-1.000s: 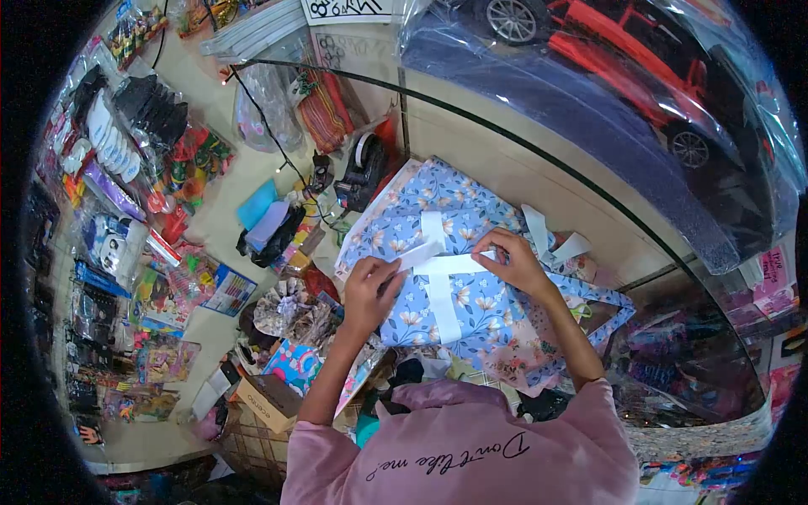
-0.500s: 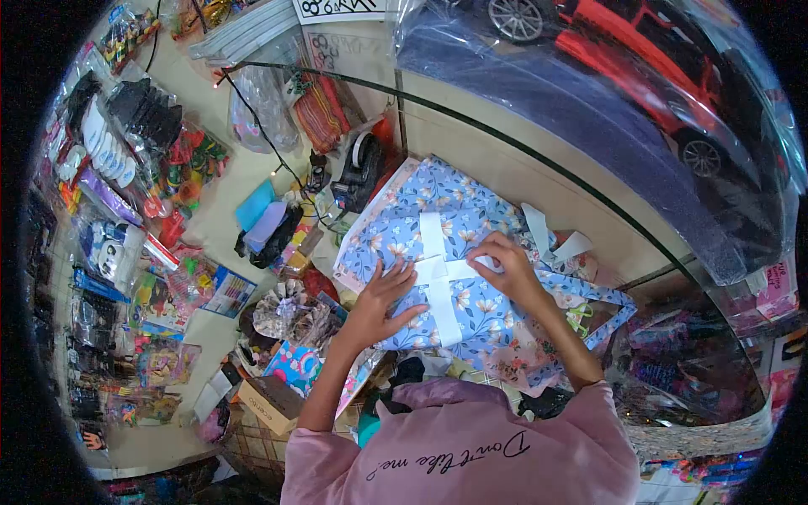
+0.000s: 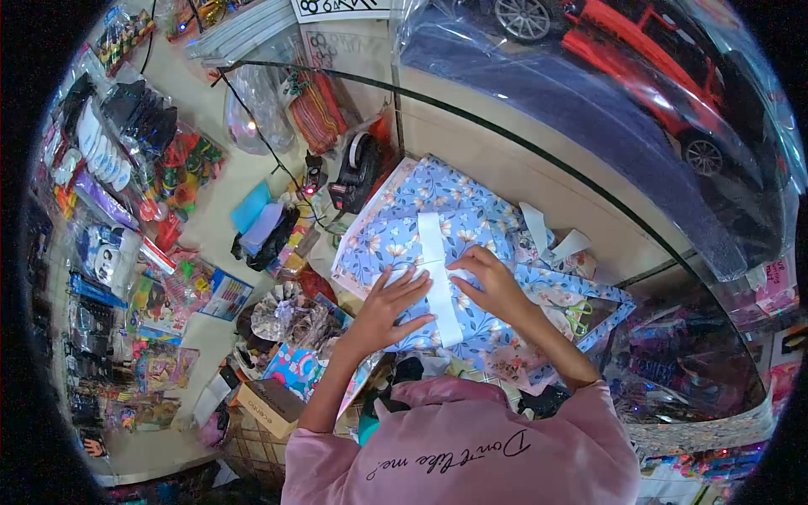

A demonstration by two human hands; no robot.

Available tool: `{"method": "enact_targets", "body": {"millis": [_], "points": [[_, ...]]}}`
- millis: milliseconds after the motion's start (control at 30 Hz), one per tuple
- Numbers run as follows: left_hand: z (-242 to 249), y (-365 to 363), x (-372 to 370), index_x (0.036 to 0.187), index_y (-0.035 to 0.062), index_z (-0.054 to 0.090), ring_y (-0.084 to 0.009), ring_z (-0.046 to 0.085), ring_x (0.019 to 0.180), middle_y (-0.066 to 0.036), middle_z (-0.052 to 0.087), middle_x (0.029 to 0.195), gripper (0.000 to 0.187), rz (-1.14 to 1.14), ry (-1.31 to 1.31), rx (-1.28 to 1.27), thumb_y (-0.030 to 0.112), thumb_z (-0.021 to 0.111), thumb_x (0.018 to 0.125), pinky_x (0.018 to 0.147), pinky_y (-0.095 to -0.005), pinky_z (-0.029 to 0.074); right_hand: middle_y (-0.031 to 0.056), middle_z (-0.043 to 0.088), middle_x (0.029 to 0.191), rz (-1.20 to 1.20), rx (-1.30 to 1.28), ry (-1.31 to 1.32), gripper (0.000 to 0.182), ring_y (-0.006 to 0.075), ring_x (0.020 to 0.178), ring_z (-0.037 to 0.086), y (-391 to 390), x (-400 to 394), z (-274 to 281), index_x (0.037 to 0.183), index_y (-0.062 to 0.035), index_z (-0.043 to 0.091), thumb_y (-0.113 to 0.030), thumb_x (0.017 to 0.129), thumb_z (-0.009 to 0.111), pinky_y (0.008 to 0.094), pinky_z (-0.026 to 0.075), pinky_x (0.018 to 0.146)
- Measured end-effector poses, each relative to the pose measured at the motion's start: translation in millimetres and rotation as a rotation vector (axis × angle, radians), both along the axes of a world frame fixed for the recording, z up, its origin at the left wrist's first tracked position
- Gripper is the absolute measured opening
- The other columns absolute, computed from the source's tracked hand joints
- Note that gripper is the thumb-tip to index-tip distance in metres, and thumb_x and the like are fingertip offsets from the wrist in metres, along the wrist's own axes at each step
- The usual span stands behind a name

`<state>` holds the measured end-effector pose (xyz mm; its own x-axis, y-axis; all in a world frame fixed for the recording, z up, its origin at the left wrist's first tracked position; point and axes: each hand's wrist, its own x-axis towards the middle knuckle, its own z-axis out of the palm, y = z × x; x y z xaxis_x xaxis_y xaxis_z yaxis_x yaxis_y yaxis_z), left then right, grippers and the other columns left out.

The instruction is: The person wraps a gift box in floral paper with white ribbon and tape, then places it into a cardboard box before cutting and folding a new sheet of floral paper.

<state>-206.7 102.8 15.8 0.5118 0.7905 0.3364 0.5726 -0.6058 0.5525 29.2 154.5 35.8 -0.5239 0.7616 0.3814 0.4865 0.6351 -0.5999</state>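
The flat, rectangular parcel in blue paper printed with pale flowers (image 3: pixel 480 223) lies directly in front of the person's chest. The left hand (image 3: pixel 383 310) rests palm down on its left half, fingers spread and gripping nothing, apparently to keep the parcel and its ribbon from shifting. The right hand (image 3: pixel 490 284) is bent over the parcel's middle, thumb and forefinger close together at the ribbon crossing, probably to control the strip there; whether they pinch it cannot be told. Loose curls of flat white ribbon (image 3: pixel 566 246) lie off the parcel's right side, and a black tape dispenser (image 3: pixel 357 172) stands beyond its far left corner, both seemingly within reach. Green looped handles, likely of scissors (image 3: pixel 578 318), show to the parcel's right.

The parcel looks smooth and fairly neat, its floral print clear. A broad, glossy white ribbon (image 3: pixel 443 311) runs across it from far edge to near edge and lies flat; the crossing strip is mostly covered by the hands.
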Motion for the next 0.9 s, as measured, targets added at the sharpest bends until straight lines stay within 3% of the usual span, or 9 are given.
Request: {"method": "enact_targets", "body": {"millis": [233,333,400,600,900], "points": [[15,-8,12,0.132,0.0036,0.050,-0.0304,0.043,0.130,-0.019,0.050,0.135,0.060,0.028,0.017,-0.033,0.040,0.063,0.086,0.112,-0.0512,0.020,0.0123,0.054,0.092,-0.068,0.031,0.049,0.022,0.0300,0.087,0.057,-5,-7,-11,0.102,-0.0035,0.062,-0.005,0.080,0.066,0.0387,0.048,0.076],[6,-12,18,0.136,0.0077,0.047,-0.0285,0.040,0.133,-0.017,0.046,0.140,0.064,0.048,0.090,0.026,0.040,0.065,0.084,0.112,-0.0518,0.020,0.0131,0.053,0.092,-0.100,0.055,0.054,0.023,0.0306,0.086,0.056,-11,-14,-6,0.104,-0.0036,0.062,-0.003,0.081,0.063,0.0387,0.047,0.075],[5,-14,19,0.134,0.0044,0.048,-0.0309,0.041,0.131,-0.020,0.045,0.139,0.063,0.060,0.106,0.039,0.041,0.062,0.086,0.112,-0.0512,0.021,0.0136,0.053,0.093,-0.083,0.032,0.036,0.024,0.0305,0.086,0.056,-14,-16,-1,0.106,-0.0034,0.062,-0.002,0.082,0.061,0.0379,0.047,0.074],[0,-15,19,0.133,0.0011,0.048,-0.0333,0.041,0.131,-0.022,0.044,0.139,0.062,0.063,0.069,0.040,0.041,0.061,0.087,0.111,-0.0505,0.022,0.0111,0.056,0.084,-0.113,-0.094,0.247,0.015,0.0247,0.074,0.056,-8,-14,-7,0.097,-0.0016,0.064,-0.006,0.083,0.064,0.0334,0.046,0.068],[0,-15,19,0.133,-0.0002,0.048,-0.0352,0.039,0.132,-0.022,0.041,0.141,0.062,0.045,0.031,0.023,0.038,0.062,0.087,0.112,-0.0492,0.022,0.0112,0.056,0.078,-0.256,-0.014,0.147,0.019,0.0252,0.068,0.057,-7,-32,-8,0.075,-0.0010,0.060,-0.013,0.075,0.075,0.0345,0.045,0.062]]}}
